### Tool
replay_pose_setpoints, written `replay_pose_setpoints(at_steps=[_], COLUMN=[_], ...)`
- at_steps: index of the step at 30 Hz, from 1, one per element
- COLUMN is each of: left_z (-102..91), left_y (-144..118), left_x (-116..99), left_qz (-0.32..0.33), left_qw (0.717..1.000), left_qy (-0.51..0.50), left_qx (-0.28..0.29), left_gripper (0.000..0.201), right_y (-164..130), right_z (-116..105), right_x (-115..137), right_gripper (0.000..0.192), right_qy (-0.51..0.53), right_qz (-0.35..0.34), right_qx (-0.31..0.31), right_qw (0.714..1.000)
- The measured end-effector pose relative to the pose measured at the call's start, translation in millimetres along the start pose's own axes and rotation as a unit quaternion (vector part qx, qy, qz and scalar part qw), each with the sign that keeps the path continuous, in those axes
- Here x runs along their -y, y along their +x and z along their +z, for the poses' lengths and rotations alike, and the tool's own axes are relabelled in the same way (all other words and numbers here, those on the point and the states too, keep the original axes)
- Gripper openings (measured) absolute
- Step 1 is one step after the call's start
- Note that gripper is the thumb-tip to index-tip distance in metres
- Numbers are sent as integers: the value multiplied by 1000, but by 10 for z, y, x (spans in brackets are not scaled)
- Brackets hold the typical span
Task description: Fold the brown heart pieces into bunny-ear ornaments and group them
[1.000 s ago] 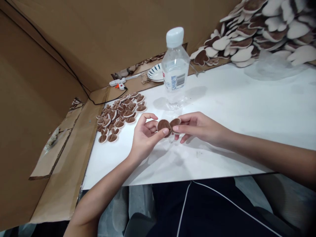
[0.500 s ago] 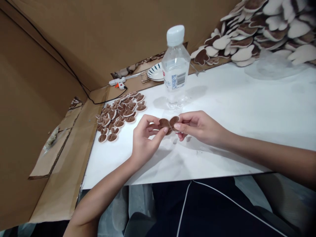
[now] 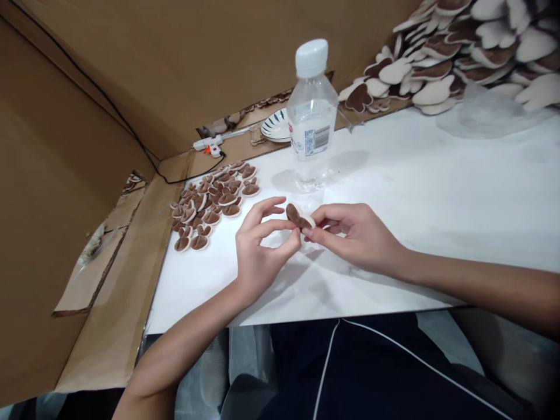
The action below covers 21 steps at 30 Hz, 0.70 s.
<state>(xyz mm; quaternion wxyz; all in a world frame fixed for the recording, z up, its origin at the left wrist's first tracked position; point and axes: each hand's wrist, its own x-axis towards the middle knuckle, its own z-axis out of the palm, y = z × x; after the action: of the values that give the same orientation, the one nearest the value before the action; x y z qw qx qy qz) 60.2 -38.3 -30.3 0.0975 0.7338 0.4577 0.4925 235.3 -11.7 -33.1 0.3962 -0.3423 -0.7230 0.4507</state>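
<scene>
Dark navy clothing [image 3: 371,379] bears 2 white lines [image 3: 324,366].

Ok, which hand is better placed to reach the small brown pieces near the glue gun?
Probably the left hand: the small brown pieces lie on its side, while the right hand is farther off. Both touch the held piece.

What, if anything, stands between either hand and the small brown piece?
Nothing visible: the left hand and right hand both have fingers on the brown piece. The clear bottle stands beyond them, not between.
</scene>
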Motion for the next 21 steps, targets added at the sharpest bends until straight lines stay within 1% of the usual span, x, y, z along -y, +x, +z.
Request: replay_pose_setpoints(at_steps=[3, 6, 15, 21], left_z=[-4, -5, 28, 35], left_y=[-3, -4, 12, 27], left_x=[0, 3, 12, 11], left_qz=[-5, 1, 70, 103], left_qw=[1000, 1000, 996, 991], left_qy=[-1, 9, 54, 76], left_qx=[10, 8, -31, -46], left_gripper=[6, 6, 9, 10], right_y=[-7, -17, 3, 12], right_z=[5, 3, 1, -15], right_x=[13, 32, 10, -23], right_gripper=[7, 8, 16, 18], right_qy=[-3, 8, 73, 96], right_qz=[-18, -19, 38, 45], right_qx=[8, 14, 33, 48], right_qw=[1000, 1000, 996, 993])
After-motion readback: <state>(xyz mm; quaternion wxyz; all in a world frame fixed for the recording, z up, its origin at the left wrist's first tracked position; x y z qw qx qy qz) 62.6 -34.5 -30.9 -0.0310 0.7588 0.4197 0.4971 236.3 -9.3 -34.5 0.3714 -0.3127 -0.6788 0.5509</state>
